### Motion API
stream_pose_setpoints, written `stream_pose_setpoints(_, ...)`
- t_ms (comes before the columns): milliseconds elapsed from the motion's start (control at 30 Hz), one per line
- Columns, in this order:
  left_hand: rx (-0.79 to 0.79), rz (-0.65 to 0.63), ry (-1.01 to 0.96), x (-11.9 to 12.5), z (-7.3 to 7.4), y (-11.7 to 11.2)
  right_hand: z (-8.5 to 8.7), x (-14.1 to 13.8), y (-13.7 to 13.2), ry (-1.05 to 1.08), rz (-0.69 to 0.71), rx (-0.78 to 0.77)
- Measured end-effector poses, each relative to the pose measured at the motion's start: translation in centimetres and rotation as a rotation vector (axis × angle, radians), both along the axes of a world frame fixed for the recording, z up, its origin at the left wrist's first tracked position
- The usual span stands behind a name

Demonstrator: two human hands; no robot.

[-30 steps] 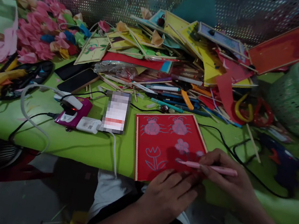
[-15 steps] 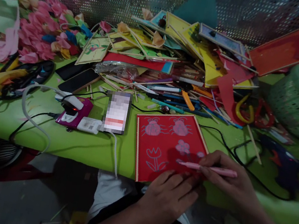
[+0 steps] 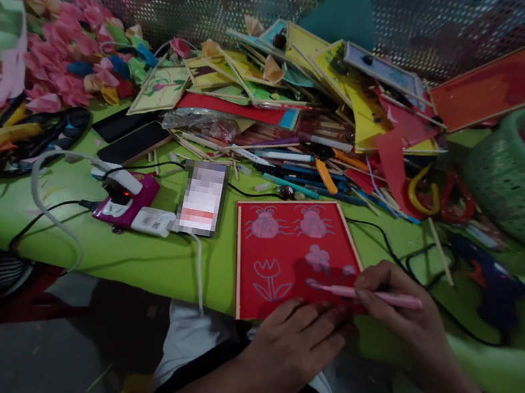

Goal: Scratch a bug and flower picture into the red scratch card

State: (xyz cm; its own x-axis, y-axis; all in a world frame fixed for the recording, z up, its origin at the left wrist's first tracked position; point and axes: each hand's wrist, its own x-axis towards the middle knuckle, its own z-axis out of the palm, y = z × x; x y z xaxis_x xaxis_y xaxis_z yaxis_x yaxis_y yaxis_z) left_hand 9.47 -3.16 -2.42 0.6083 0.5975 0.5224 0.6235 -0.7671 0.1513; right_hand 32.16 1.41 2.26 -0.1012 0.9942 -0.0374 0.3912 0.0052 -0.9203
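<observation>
A red card [image 3: 246, 254] edged with thin wooden sticks lies on the green table near its front edge. On it are two pink-filled bugs, an outlined tulip and pink flowers. My right hand [image 3: 394, 301] is closed around a pink marker pen [image 3: 344, 291], whose tip points left and meets the card below the larger pink flower. My left hand [image 3: 301, 339] rests flat over the card's lower edge, fingers stretched out, covering that part of it.
Left of the card lie a phone [image 3: 201, 199] and a purple power strip [image 3: 141, 209] with cables. Behind are pens, sticks and a heap of framed cards [image 3: 336, 67]. A dark blue glue gun [image 3: 493, 285] and green basket [image 3: 524, 182] stand right; pink paper flowers [image 3: 64, 53] sit left.
The marker pen's tip has shifted slightly left relative to the flower drawing. My left hand stays on the card. The whole view has drifted a little.
</observation>
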Motion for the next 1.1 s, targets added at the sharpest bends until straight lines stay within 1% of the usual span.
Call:
stream_pose_setpoints(200, 0.006, 0.011, 0.019, 0.16, -0.3, -0.08, 0.23, -0.09, -0.07, 0.012, -0.04, 0.01)
stream_pose_setpoints(600, 0.008, 0.001, 0.025, 0.02, -0.02, 0.06, 0.65, -0.62, 0.09, -0.005, 0.032, 0.01)
stream_pose_setpoints(733, 0.009, 0.01, -0.01, 0.07, 0.0, 0.05, 0.42, -0.52, 0.08, -0.001, 0.067, -0.005)
stream_pose_setpoints(867, 0.012, 0.01, 0.011, 0.09, -0.05, -0.04, 0.5, -0.67, 0.11, -0.001, 0.076, -0.041)
stream_pose_setpoints(967, 0.011, 0.011, 0.003, 0.1, -0.09, -0.1, 0.56, -0.61, -0.05, 0.015, 0.027, -0.043)
stream_pose_setpoints(1100, 0.004, 0.01, -0.003, 0.1, -0.05, -0.02, 0.23, -0.17, -0.32, 0.056, -0.143, 0.008)
